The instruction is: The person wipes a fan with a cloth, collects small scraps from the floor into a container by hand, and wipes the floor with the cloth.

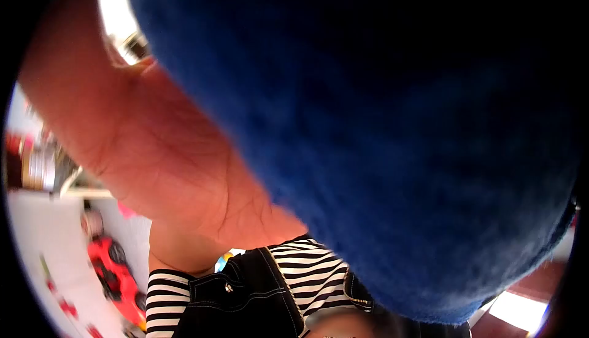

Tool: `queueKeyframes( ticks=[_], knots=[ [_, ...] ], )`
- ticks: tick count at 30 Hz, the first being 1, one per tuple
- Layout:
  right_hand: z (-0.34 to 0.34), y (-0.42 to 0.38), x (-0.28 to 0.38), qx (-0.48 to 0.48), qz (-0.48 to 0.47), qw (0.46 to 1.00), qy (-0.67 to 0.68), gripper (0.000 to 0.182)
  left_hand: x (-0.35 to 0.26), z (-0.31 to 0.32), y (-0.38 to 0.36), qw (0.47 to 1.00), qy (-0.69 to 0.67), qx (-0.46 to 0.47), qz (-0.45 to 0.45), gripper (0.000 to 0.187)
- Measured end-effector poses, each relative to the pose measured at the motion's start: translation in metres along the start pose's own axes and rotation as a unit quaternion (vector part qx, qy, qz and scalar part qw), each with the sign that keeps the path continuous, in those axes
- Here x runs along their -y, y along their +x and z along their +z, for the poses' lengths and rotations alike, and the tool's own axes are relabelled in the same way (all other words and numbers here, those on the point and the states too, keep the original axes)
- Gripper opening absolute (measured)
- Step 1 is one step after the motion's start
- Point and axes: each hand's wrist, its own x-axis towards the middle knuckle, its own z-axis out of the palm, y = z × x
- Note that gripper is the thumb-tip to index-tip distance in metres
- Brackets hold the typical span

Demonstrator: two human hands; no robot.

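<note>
What appears to be my left hand [178, 147] is very close to the camera, its creased skin filling the left and middle of the head view. It lies against a large piece of soft, fuzzy blue fabric [343, 172] that covers the upper middle and right. The fabric hides the fingers, so their grip does not show. Behind the hand, a bare arm comes out of a black-and-white striped sleeve [169, 301]. No clear right hand shows. A blurred skin-coloured patch [340, 324] at the bottom edge cannot be made out.
A red toy car [116, 273] is at the lower left on a pale surface [37, 227]. Below are black overalls [245, 286] with zips over a striped top. Blurred shelf items [40, 166] stand at the left edge. A bright white patch [518, 311] shows at the lower right.
</note>
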Motion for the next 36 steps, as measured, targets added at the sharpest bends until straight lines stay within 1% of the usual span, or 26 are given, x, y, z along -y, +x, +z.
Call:
queueKeyframes(
  ticks=[5, 8, 9, 11, 17, 20, 25, 29, 30, 32, 36],
  knots=[
    [-0.075, -0.064, -0.052, -0.114, 0.01, 0.988, 0.108, 0.011, 0.076, 0.072, 0.034, 0.991, -0.044, 0.101, -0.074, 0.06],
    [-0.113, -0.086, -0.078, -0.17, 0.014, 0.971, 0.166, 0.011, 0.128, 0.12, 0.056, 0.979, -0.07, 0.158, -0.109, 0.061],
    [-0.118, -0.078, -0.071, -0.189, 0.023, 0.964, 0.183, 0.011, 0.15, 0.117, 0.087, 0.974, -0.079, 0.169, -0.126, 0.061],
    [-0.14, -0.077, -0.08, -0.214, 0.025, 0.953, 0.213, 0.012, 0.186, 0.145, 0.105, 0.965, -0.089, 0.198, -0.144, 0.061],
    [-0.225, -0.084, -0.081, -0.266, 0.016, 0.925, 0.271, 0.012, 0.283, 0.252, 0.144, 0.938, -0.127, 0.266, -0.181, 0.061],
    [-0.257, -0.092, -0.079, -0.294, 0.002, 0.91, 0.293, 0.013, 0.315, 0.295, 0.15, 0.922, -0.148, 0.298, -0.197, 0.062],
    [-0.29, -0.113, -0.084, -0.351, -0.019, 0.874, 0.337, 0.014, 0.356, 0.355, 0.156, 0.894, -0.181, 0.346, -0.22, 0.062],
    [-0.302, -0.132, -0.099, -0.404, -0.036, 0.833, 0.377, 0.015, 0.383, 0.389, 0.158, 0.872, -0.205, 0.379, -0.23, 0.063],
    [-0.292, -0.144, -0.104, -0.421, -0.043, 0.82, 0.386, 0.016, 0.371, 0.392, 0.155, 0.866, -0.215, 0.388, -0.231, 0.063],
    [-0.255, -0.153, -0.123, -0.455, -0.054, 0.791, 0.406, 0.016, 0.35, 0.367, 0.156, 0.856, -0.234, 0.399, -0.23, 0.063],
    [-0.207, -0.178, -0.183, -0.508, -0.077, 0.716, 0.472, 0.018, 0.354, 0.381, 0.165, 0.84, -0.259, 0.414, -0.238, 0.063]
  ],
)
